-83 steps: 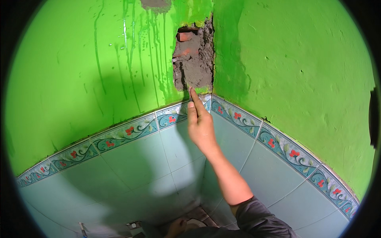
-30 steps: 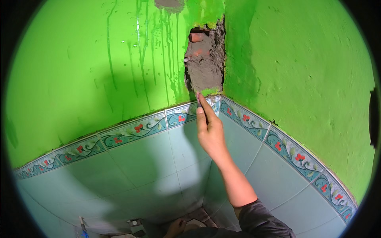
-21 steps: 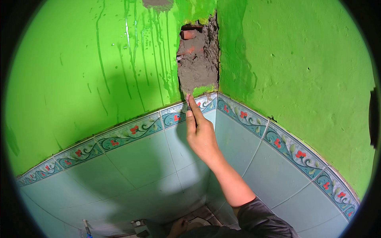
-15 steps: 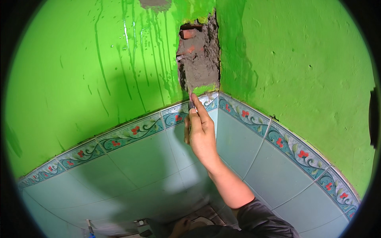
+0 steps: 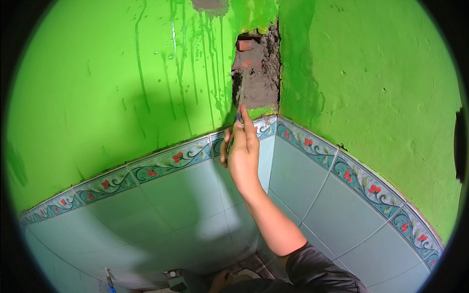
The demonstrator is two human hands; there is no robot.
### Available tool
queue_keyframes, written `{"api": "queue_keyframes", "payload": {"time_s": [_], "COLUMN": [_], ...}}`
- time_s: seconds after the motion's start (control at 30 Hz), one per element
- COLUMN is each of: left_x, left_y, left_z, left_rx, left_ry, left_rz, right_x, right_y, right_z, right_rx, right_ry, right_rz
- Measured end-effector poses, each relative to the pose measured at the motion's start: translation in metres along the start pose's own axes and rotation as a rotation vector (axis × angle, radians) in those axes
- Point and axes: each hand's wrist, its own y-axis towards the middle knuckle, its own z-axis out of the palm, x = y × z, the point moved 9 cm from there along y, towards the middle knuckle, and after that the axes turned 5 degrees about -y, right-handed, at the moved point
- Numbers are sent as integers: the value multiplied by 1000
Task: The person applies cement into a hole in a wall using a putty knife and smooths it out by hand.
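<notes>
My right hand (image 5: pixel 243 158) is raised in front of the wall corner, its fingers closed on the dark handle of a slim trowel (image 5: pixel 239 116) with the index finger stretched along it. The trowel's narrow blade, seen nearly edge-on, points up at the left side of a rough rectangular recess (image 5: pixel 261 88). Grey wet mortar fills much of this recess. Bits of red brick (image 5: pixel 245 45) show near its top, and a dark gap runs down its lower left edge. Whether the blade touches the mortar I cannot tell. My left hand does not show.
Bright green walls (image 5: pixel 337 73) meet at the corner, with wet drips left of the recess and a grey mortar patch (image 5: pixel 211 6) above. Below runs a floral tile border (image 5: pixel 178 157) over pale teal tiles (image 5: pixel 303 171). A blue-handled tool (image 5: pixel 110 283) lies at the lower left.
My right hand and the trowel have moved slightly up along the recess's left side. The view has shifted, so the recess appears farther right and a little lower.
</notes>
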Motion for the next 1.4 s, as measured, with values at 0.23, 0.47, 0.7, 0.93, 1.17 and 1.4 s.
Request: {"api": "queue_keyframes", "payload": {"time_s": [0.23,0.47,0.7,0.93,1.17,1.4], "left_x": [-10,-8,37,14,6,5], "left_y": [-10,-25,4,-17,-37,-48], "left_z": [-11,-17,-7,-23,-21,-22], "left_rx": [44,73,29,46,97,121], "left_ry": [-9,-68,-79,-61,-88,19], "left_rz": [86,-2,27,3,-152,-249], "right_x": [0,1,3,1,-3,-7], "right_y": [26,26,24,20,16,-1], "right_z": [21,40,49,50,52,61], "right_rx": [-27,-35,-32,-32,-19,10], "right_ry": [-104,-232,-224,-231,-246,-253], "right_rz": [-64,31,63,58,49,70]}}
